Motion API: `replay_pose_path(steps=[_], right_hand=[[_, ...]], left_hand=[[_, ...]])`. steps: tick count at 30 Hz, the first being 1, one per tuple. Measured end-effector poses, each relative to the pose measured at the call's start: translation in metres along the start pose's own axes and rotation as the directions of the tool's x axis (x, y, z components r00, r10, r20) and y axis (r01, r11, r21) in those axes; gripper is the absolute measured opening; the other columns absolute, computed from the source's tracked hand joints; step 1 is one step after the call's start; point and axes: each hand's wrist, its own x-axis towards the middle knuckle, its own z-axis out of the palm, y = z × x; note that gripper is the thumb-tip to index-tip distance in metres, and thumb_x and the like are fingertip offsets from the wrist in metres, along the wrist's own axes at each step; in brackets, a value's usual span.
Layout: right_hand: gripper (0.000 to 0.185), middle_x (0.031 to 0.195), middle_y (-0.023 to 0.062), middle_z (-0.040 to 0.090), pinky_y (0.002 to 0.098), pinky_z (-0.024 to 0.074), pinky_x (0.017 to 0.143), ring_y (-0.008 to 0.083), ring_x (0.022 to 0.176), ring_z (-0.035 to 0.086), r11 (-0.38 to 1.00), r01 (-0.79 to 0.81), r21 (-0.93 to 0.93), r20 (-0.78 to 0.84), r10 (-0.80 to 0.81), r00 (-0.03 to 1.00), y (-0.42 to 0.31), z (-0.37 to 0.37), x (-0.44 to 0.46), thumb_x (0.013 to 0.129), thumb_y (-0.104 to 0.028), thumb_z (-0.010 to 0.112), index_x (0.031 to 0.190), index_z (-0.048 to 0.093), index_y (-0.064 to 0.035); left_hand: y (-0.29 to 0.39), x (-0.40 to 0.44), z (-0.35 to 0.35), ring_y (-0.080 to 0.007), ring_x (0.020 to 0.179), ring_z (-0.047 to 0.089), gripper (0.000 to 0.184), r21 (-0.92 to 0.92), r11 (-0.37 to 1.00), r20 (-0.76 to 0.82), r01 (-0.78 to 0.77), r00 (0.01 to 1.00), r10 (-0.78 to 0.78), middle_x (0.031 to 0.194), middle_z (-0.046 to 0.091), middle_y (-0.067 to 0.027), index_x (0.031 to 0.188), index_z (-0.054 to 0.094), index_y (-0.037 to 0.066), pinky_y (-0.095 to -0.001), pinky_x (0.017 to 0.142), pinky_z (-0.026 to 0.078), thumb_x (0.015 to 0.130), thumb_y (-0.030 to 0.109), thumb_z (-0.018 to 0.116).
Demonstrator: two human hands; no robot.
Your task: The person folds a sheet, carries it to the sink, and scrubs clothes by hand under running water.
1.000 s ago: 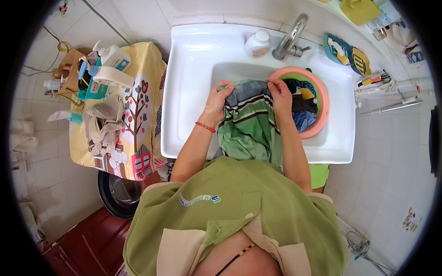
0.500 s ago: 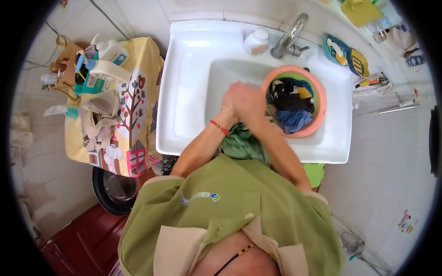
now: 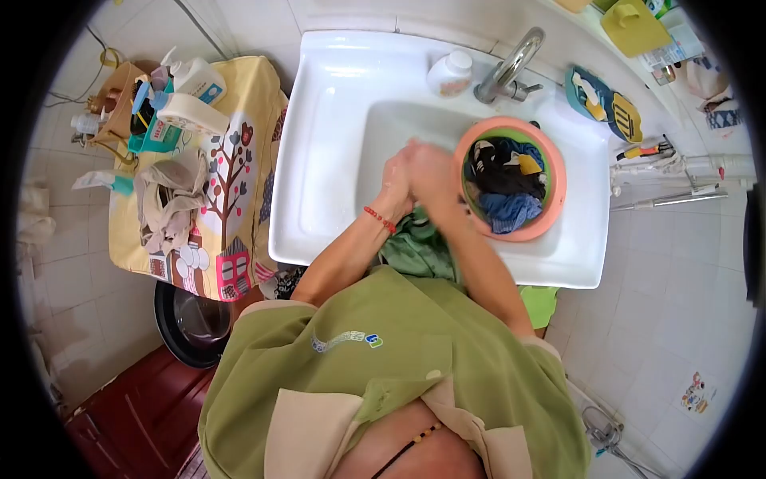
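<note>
My left hand (image 3: pixel 395 182) and my right hand (image 3: pixel 432 174) are pressed together over the basin of the white sink (image 3: pixel 327 160). The right hand is smeared by motion. A green cloth (image 3: pixel 419 249) with a dark stripe hangs below them, between my forearms, against the sink's front edge. The left hand's fingers are closed at the cloth's upper part, mostly hidden by the right hand. Close to the right hand stands a pink basin (image 3: pixel 556 184) with a green one inside, holding dark and blue clothes (image 3: pixel 507 172).
A chrome faucet (image 3: pixel 513 64) and a white bottle (image 3: pixel 451 73) stand at the sink's back. On the left, a patterned cover (image 3: pixel 231 104) bears bottles and a beige cloth (image 3: pixel 166 199). A soap dish (image 3: pixel 586 94) sits at the right corner.
The cloth was spread between both hands; now it is bunched and lower. My hands have come together, the right one moving left. The view has shifted slightly.
</note>
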Motion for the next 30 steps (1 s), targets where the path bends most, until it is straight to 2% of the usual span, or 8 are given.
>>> replay_pose_path(steps=[1,6,14,17,18,21,25,30], right_hand=[[0.018,0.062,0.0112,0.059,0.0382,0.0466,0.049,0.0257,0.057,0.059,0.993,-0.064,0.099,-0.061,0.070,0.996,0.003,-0.014,-0.001,0.074,-0.017,0.053,0.080,0.060,-0.0020],[0.018,0.067,0.0142,0.058,0.0399,0.0472,0.062,0.0279,0.070,0.060,0.993,0.108,-0.045,-0.189,-0.115,0.975,-0.024,0.003,-0.023,0.079,-0.020,0.050,0.079,0.058,-0.0039],[0.033,0.096,0.0206,0.060,0.0390,0.0457,0.072,0.0317,0.087,0.058,0.972,-0.024,0.232,-0.198,0.071,0.978,0.076,0.048,0.003,0.095,-0.023,0.035,0.104,0.054,0.0013],[0.033,0.089,0.0125,0.059,0.0326,0.0454,0.070,0.0211,0.083,0.058,-0.379,-0.564,0.734,0.665,0.228,0.711,0.057,0.005,0.006,0.094,-0.026,0.041,0.107,0.053,0.0021],[0.032,0.084,0.0050,0.055,0.0280,0.0444,0.068,0.0135,0.079,0.053,0.252,-0.513,0.821,0.470,0.212,0.857,0.053,-0.016,0.000,0.089,-0.026,0.053,0.104,0.053,0.0022],[0.034,0.085,0.0042,0.054,0.0287,0.0448,0.065,0.0137,0.077,0.052,0.330,-0.616,0.715,0.607,0.143,0.782,0.033,-0.075,0.000,0.083,-0.024,0.062,0.105,0.053,0.0012],[0.039,0.078,0.0018,0.049,0.0289,0.0448,0.061,0.0127,0.073,0.051,-0.315,-0.542,0.779,0.619,0.523,0.586,0.051,-0.054,-0.006,0.081,-0.014,0.062,0.117,0.048,-0.0048],[0.019,0.078,0.0120,0.055,0.0332,0.0454,0.064,0.0243,0.072,0.056,0.554,-0.418,0.720,0.003,0.599,0.800,0.022,-0.050,0.001,0.083,-0.013,0.056,0.098,0.052,-0.0033]], left_hand=[[0.005,-0.019,0.028,-0.0171,0.062,0.054,0.021,0.118,0.993,-0.286,-0.016,0.957,0.050,0.069,0.054,-0.0047,0.082,0.052,0.009,-0.0298,0.061,0.045,0.091,0.026,0.045],[-0.002,0.029,-0.042,-0.0160,0.060,0.053,0.021,0.125,0.988,0.081,-0.087,0.994,0.077,0.069,0.055,-0.0038,0.084,0.054,0.008,-0.0289,0.056,0.045,0.091,0.027,0.048],[0.014,-0.007,0.017,-0.0149,0.073,0.056,0.032,0.166,0.978,-0.026,-0.126,0.991,0.132,0.080,0.055,-0.0040,0.093,0.053,0.004,-0.0310,0.066,0.049,0.093,0.035,0.049],[0.027,0.004,-0.004,-0.0147,0.079,0.056,0.039,0.249,0.965,0.027,-0.083,0.997,0.079,0.089,0.056,-0.0059,0.099,0.052,0.002,-0.0314,0.071,0.049,0.092,0.040,0.051],[0.031,0.005,-0.016,-0.0150,0.085,0.056,0.036,0.275,0.960,0.008,-0.054,0.998,0.054,0.093,0.056,-0.0075,0.102,0.050,0.001,-0.0307,0.075,0.049,0.091,0.035,0.054],[0.043,-0.015,-0.026,-0.0152,0.089,0.056,0.035,0.410,0.912,0.108,0.007,0.993,-0.056,0.096,0.056,-0.0073,0.104,0.050,0.000,-0.0300,0.079,0.048,0.090,0.031,0.057],[0.046,-0.020,-0.053,-0.0127,0.089,0.057,0.029,0.462,0.886,0.049,-0.033,0.999,0.012,0.101,0.059,-0.0070,0.108,0.052,-0.003,-0.0262,0.081,0.047,0.091,0.020,0.055],[0.030,-0.002,-0.055,-0.0161,0.088,0.058,0.022,0.145,0.983,-0.083,-0.114,0.988,0.127,0.096,0.059,-0.0068,0.110,0.052,0.006,-0.0320,0.074,0.051,0.089,0.012,0.052]])
